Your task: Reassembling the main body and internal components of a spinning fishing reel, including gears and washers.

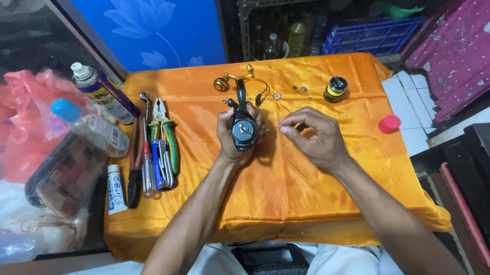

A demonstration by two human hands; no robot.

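Over the orange cloth (287,191), the left hand (235,136) grips a black fishing reel (243,129) while the right hand (313,137) pinches something too tiny to tell

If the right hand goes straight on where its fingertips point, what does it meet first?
Probably the black reel body held in the left hand: the right hand points its pinched fingertips leftward at it.

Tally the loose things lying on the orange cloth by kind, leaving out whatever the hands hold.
Hand tools, pliers to screwdrivers: about 6
Tubes: 1
Spools: 1
Gold handles: 1
Red caps: 1
Small washers and screws: about 4
Total: about 14
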